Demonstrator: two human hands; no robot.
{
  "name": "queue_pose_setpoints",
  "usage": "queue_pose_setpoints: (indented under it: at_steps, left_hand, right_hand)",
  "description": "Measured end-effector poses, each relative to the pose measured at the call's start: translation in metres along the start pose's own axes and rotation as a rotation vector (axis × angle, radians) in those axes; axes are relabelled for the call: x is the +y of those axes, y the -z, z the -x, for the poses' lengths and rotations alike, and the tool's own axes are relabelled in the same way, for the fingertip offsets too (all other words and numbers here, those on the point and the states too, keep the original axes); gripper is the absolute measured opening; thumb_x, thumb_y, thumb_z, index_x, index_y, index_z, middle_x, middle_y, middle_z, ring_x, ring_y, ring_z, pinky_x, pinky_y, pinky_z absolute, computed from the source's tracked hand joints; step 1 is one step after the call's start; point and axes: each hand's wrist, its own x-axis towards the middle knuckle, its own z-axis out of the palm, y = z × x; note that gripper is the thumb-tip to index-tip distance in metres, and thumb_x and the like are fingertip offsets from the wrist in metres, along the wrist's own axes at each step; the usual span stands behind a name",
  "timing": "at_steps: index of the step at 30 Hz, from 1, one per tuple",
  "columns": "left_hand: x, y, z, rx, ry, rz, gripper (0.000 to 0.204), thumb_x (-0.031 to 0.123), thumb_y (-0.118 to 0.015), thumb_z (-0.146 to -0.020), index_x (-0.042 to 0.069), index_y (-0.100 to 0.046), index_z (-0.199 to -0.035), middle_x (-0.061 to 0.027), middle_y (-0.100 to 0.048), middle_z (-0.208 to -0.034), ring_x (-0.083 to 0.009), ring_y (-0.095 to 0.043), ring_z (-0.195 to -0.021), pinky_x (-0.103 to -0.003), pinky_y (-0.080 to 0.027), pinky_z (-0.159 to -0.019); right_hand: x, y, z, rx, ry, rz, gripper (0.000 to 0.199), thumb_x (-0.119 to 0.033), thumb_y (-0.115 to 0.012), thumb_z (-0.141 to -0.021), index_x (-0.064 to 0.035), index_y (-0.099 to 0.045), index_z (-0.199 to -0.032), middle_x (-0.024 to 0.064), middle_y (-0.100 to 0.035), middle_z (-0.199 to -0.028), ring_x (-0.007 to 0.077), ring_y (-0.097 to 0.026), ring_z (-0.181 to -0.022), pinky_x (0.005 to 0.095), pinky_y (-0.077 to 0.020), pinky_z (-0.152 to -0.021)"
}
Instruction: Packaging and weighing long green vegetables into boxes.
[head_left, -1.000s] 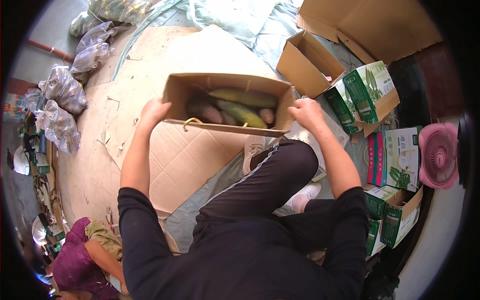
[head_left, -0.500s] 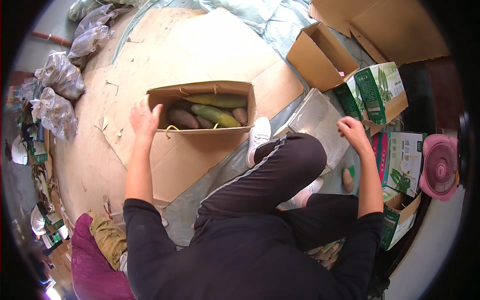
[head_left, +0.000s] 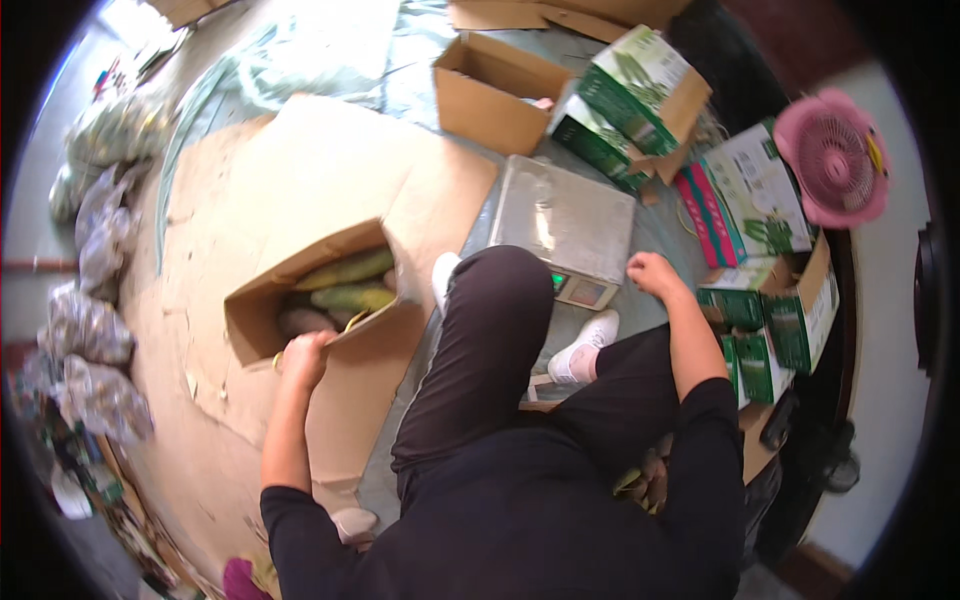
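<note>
While the left hand [head_left: 305,357] closes its grip on the near edge of the open cardboard box [head_left: 300,300] of green and brown produce on the floor, the right hand [head_left: 652,272] hangs curled and empty, just beside the digital scale [head_left: 565,225].

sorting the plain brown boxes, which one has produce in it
The brown box under the left hand: long green vegetables inside. The other brown box, farther off, shows none.
</note>
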Motion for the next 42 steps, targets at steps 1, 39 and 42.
queue_pose_setpoints:
  at_steps: [1, 39, 42]
  left_hand:
    - [0.003, 0.006, 0.006, -0.027, 0.011, -0.015, 0.019, 0.012, -0.058, -0.077, 0.017, -0.068, -0.091, -0.0127, -0.066, -0.084, -0.033, -0.062, -0.081, -0.044, -0.05, -0.071]
    - [0.301, 0.126, -0.121, 0.119, -0.566, 0.298, 0.025, -0.001, -0.058, -0.083, -0.001, -0.063, -0.107, -0.0152, -0.064, -0.106, -0.0274, -0.061, -0.101, -0.034, -0.046, -0.088]
    - [0.372, 0.105, -0.134, -0.008, -0.65, 0.327, 0.026, 0.004, -0.058, -0.083, 0.0, -0.063, -0.108, -0.0158, -0.064, -0.105, -0.03, -0.06, -0.101, -0.035, -0.046, -0.089]
  right_hand:
    - [0.003, 0.003, 0.001, 0.014, -0.034, -0.091, 0.019, -0.015, -0.061, -0.076, -0.0028, -0.065, -0.09, 0.0085, -0.065, -0.074, 0.0158, -0.061, -0.058, 0.0313, -0.0502, -0.057]
    - [-0.037, 0.042, 0.039, 0.202, 0.215, -0.165, 0.027, -0.023, -0.059, -0.079, -0.014, -0.063, -0.104, 0.0126, -0.065, -0.101, 0.0308, -0.06, -0.098, 0.0416, -0.047, -0.084]
    - [-0.021, 0.069, 0.062, 0.358, 0.284, -0.349, 0.026, -0.023, -0.061, -0.077, -0.0115, -0.064, -0.1, 0.0128, -0.065, -0.098, 0.0303, -0.062, -0.094, 0.0407, -0.0483, -0.08]
